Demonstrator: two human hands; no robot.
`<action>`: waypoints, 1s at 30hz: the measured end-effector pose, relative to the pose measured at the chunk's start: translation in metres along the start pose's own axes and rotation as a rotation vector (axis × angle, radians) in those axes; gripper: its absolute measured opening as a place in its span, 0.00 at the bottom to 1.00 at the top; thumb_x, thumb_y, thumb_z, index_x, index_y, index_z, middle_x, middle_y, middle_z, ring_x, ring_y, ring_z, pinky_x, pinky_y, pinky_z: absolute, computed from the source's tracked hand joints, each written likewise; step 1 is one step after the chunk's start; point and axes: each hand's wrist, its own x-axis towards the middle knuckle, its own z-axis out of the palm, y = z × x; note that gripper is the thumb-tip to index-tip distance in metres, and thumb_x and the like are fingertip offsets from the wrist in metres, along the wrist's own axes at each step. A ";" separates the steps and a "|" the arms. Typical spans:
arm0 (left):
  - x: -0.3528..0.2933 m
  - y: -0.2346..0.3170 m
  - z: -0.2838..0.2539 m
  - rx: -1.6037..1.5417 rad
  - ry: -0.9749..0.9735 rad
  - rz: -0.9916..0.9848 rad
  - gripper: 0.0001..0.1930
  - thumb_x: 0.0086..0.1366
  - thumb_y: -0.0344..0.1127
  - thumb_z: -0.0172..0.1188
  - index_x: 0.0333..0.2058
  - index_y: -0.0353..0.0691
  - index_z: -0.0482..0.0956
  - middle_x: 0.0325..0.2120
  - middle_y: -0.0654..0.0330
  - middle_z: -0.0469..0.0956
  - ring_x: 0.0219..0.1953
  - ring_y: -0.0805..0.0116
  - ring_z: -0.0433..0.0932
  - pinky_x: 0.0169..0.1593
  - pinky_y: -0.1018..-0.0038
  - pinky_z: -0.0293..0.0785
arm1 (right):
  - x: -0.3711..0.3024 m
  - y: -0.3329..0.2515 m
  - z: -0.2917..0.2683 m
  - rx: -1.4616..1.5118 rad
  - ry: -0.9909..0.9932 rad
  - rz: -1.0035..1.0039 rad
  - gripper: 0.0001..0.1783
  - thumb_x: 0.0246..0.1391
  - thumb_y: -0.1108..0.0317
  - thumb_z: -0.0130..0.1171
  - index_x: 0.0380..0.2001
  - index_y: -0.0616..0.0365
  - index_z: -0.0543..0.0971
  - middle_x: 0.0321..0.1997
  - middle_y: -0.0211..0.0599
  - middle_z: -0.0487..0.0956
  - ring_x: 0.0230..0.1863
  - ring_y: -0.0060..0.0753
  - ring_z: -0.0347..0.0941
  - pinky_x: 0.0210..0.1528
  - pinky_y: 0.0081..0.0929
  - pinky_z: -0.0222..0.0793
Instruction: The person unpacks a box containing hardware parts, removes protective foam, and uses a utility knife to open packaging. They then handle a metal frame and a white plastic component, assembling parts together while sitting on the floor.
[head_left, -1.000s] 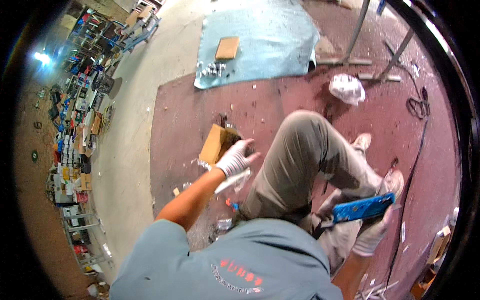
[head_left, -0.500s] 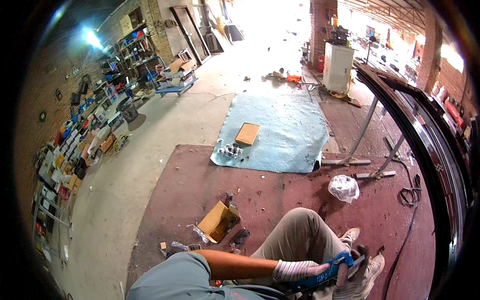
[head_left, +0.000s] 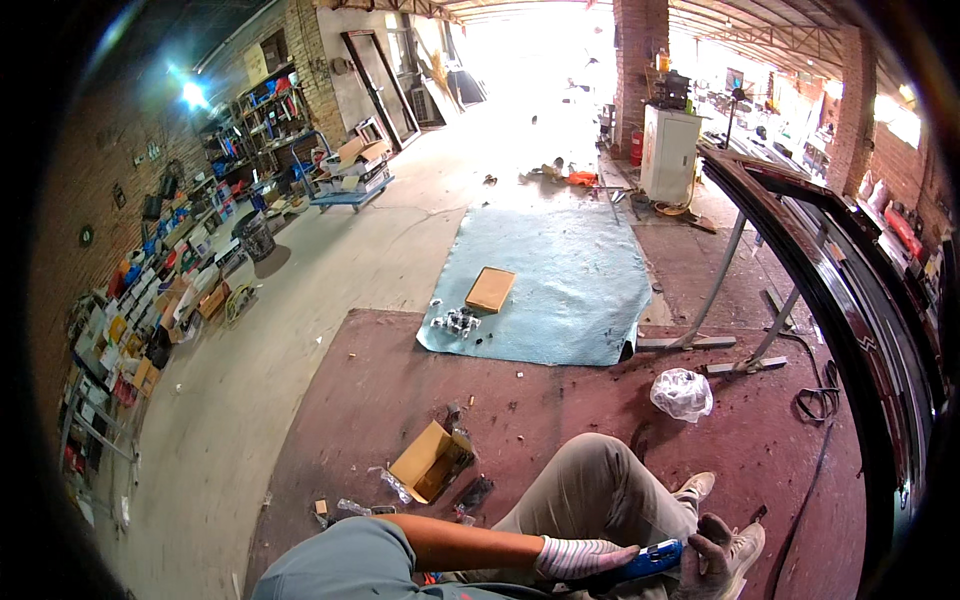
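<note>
My left hand [head_left: 588, 558], in a white glove with coloured stripes, is closed round a long blue object [head_left: 655, 557] low in the picture, beside my bent leg. Its exact kind cannot be made out, and my left fingers cover part of it. At its far end is my right hand [head_left: 710, 555], in a greyish glove with dark fingertips. The right fingers are apart, close by the blue object; whether they touch it is unclear. My shoe [head_left: 745, 555] lies just beyond that hand.
An open cardboard box [head_left: 432, 462] with plastic scraps lies on the reddish mat [head_left: 370, 390]. A blue-green sheet [head_left: 570, 260] bears a flat carton [head_left: 491, 289] and small bagged parts [head_left: 457, 321]. A clear plastic bag [head_left: 682, 394] sits near a dark frame [head_left: 800, 230] on metal stands.
The blue object has tilted and now shows less of its length. My right hand, blurred before with a thin strip showing near it, is now steadier with fingers apart. The view has shifted slightly.
</note>
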 end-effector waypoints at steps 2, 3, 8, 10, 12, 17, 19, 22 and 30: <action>0.006 -0.011 -0.003 -0.015 0.007 -0.005 0.34 0.71 0.67 0.34 0.33 0.41 0.74 0.21 0.68 0.67 0.23 0.77 0.63 0.30 0.77 0.65 | 0.001 0.001 0.001 0.048 -0.009 -0.003 0.12 0.55 0.80 0.57 0.44 0.65 0.80 0.59 0.52 0.74 0.60 0.48 0.71 0.64 0.39 0.63; 0.006 -0.017 -0.004 -0.045 0.000 -0.011 0.34 0.71 0.68 0.35 0.33 0.41 0.74 0.21 0.68 0.67 0.23 0.77 0.63 0.30 0.77 0.65 | 0.000 0.000 -0.001 0.052 -0.011 0.020 0.13 0.54 0.78 0.59 0.45 0.64 0.80 0.58 0.51 0.74 0.59 0.49 0.71 0.63 0.40 0.64; 0.002 -0.001 -0.002 -0.035 -0.021 -0.058 0.32 0.71 0.67 0.35 0.34 0.43 0.74 0.23 0.69 0.69 0.25 0.78 0.64 0.31 0.78 0.66 | 0.008 -0.002 -0.005 -0.265 0.028 -0.217 0.18 0.50 0.65 0.66 0.45 0.56 0.82 0.58 0.49 0.75 0.58 0.53 0.71 0.64 0.52 0.60; 0.006 -0.008 -0.007 0.021 -0.056 -0.071 0.32 0.73 0.65 0.34 0.39 0.43 0.77 0.27 0.69 0.73 0.30 0.80 0.67 0.35 0.80 0.68 | 0.009 -0.004 -0.015 -0.485 -0.047 -0.350 0.17 0.50 0.64 0.67 0.45 0.52 0.83 0.57 0.48 0.76 0.57 0.53 0.71 0.64 0.55 0.58; 0.004 -0.001 0.001 -0.046 -0.054 0.053 0.32 0.73 0.66 0.34 0.40 0.43 0.77 0.27 0.69 0.73 0.29 0.80 0.67 0.35 0.80 0.68 | 0.011 -0.010 -0.016 -0.473 -0.037 -0.295 0.17 0.49 0.63 0.68 0.44 0.49 0.84 0.56 0.46 0.77 0.57 0.52 0.72 0.64 0.57 0.57; 0.003 0.011 0.004 -0.039 -0.033 0.031 0.33 0.72 0.66 0.34 0.42 0.42 0.77 0.27 0.68 0.74 0.29 0.79 0.69 0.36 0.80 0.69 | 0.005 -0.003 -0.008 -0.256 0.069 -0.232 0.14 0.50 0.68 0.67 0.42 0.51 0.83 0.54 0.45 0.77 0.55 0.51 0.73 0.63 0.56 0.58; 0.009 -0.006 0.000 -0.069 -0.053 0.024 0.34 0.71 0.68 0.35 0.43 0.42 0.77 0.28 0.67 0.75 0.29 0.78 0.71 0.36 0.80 0.71 | -0.001 0.004 -0.002 -0.207 0.133 -0.218 0.12 0.51 0.68 0.66 0.41 0.51 0.83 0.53 0.44 0.78 0.55 0.49 0.73 0.63 0.55 0.59; -0.002 0.026 0.026 -0.329 0.019 -0.134 0.34 0.69 0.69 0.38 0.44 0.42 0.77 0.28 0.66 0.76 0.30 0.76 0.75 0.38 0.79 0.74 | -0.006 0.015 0.000 -0.392 0.190 -0.379 0.11 0.54 0.65 0.63 0.41 0.50 0.81 0.50 0.41 0.78 0.54 0.47 0.73 0.63 0.50 0.60; 0.060 -0.036 -0.022 -0.967 0.287 0.017 0.30 0.69 0.65 0.45 0.47 0.43 0.75 0.33 0.62 0.77 0.32 0.71 0.75 0.36 0.74 0.76 | -0.008 0.030 0.026 -0.295 -0.067 -0.544 0.12 0.58 0.69 0.58 0.44 0.56 0.70 0.44 0.41 0.81 0.53 0.41 0.77 0.63 0.49 0.64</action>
